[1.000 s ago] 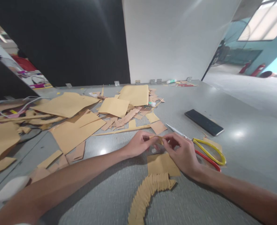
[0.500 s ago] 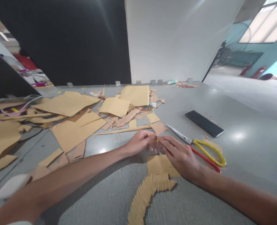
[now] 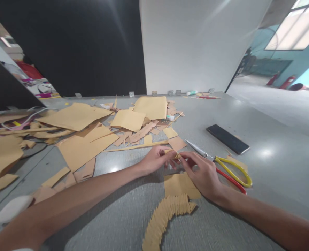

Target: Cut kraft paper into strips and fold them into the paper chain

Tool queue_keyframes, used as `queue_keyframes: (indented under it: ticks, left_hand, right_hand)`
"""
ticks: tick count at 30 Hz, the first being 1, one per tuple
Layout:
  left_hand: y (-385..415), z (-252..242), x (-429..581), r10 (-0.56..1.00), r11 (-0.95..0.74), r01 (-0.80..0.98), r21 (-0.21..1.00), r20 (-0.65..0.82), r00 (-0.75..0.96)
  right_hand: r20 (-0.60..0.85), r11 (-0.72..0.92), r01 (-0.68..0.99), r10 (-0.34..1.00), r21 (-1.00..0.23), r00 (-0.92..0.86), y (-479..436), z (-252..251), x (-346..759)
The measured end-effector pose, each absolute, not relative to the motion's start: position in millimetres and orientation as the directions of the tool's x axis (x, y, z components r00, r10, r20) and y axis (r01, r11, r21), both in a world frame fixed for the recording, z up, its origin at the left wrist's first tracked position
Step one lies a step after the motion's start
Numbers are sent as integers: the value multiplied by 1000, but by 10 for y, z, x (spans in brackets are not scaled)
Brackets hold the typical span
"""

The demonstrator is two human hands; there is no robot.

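Observation:
My left hand (image 3: 156, 160) and my right hand (image 3: 201, 172) meet over the middle of the table, both closed on a small folded strip of brown paper (image 3: 177, 156). Fingers cover most of the strip. Under my right hand lies a flat piece of brown paper (image 3: 179, 185). Closer to me, a curved chain of overlapping folded paper pieces (image 3: 164, 216) rests on the table. Scissors (image 3: 217, 162) with one yellow and one red handle lie just beyond my right hand, partly over a paper scrap.
Large brown paper sheets (image 3: 76, 116) and cut scraps (image 3: 144, 130) cover the left and middle back. A black phone (image 3: 227, 138) lies at right. Glue sticks (image 3: 192, 93) and pencils (image 3: 208, 97) lie near the wall panel (image 3: 196, 45). A white object (image 3: 13, 209) sits beside my left forearm.
My right-hand fingers have bent and drawn into a pinch at the strip's end, and the hand has shifted slightly. My left hand keeps nearly the same place.

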State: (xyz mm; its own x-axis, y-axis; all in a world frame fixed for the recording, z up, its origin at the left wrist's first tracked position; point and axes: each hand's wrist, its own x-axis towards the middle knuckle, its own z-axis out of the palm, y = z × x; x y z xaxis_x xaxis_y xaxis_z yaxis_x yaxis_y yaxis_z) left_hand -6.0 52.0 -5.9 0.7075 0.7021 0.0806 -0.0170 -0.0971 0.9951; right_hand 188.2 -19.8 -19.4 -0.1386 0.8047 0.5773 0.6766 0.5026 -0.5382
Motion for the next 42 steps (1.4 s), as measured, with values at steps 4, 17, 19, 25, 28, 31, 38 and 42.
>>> queue_keyframes:
  ticks: [4,17,19,25,28,31,38,42]
  left_hand:
    - [508,-60,-61,716,-54,-23,998,55,696]
    - [484,-41,-57,699,-79,35,996,30,715]
    - [492,-59,-60,706,-74,25,997,35,707]
    - [515,-101,-64,731,-73,5,997,50,681]
    - [510,-107,-63,728,-88,19,996,51,683]
    - [495,-104,-59,718,-125,29,992,70,692]
    - [466,-107,-40,711,-153,36,987,85,698]
    - [468,-119,-43,735,-125,41,991,65,675]
  right_hand:
    - [588,535,670,789,-514,-179,-217,-187,1902]
    - [649,637,626,715,-450,-262,-227,-182,1907]
    - [649,623,633,722,-459,-240,-211,-195,1905]
    - [514,475,654,845,-589,-150,-182,-128,1902]
    - [415,403,648,898,-647,-144,-178,-84,1899]
    - [364,362,647,921,-671,-138,-170,-78,1893]
    - [347,363,634,925,-683,-155,-146,-126,1908]
    - [333,334,625,935,-705,-125,-133,-146,1919]
